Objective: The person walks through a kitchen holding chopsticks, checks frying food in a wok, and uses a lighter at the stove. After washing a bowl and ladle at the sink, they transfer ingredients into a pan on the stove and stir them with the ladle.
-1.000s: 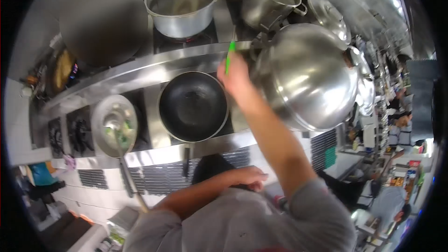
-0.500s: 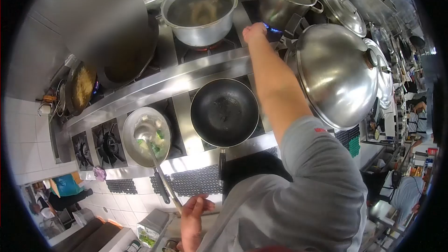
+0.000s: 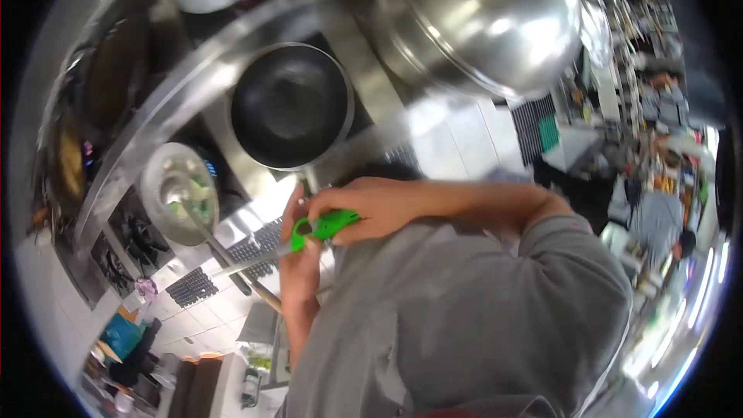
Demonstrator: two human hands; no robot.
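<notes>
While right hand [image 3: 379, 205] gripped green-handled lighter [image 3: 337, 223] on near side of black pan [image 3: 290, 104], left hand [image 3: 299, 267] touched lighter's front, hold unclear.

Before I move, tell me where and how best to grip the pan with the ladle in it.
Grip the pan by the outer end of its dark handle, probably best from in front of the stove, since it juts past the front edge. Mind the ladle, whose shaft runs close alongside.
</notes>
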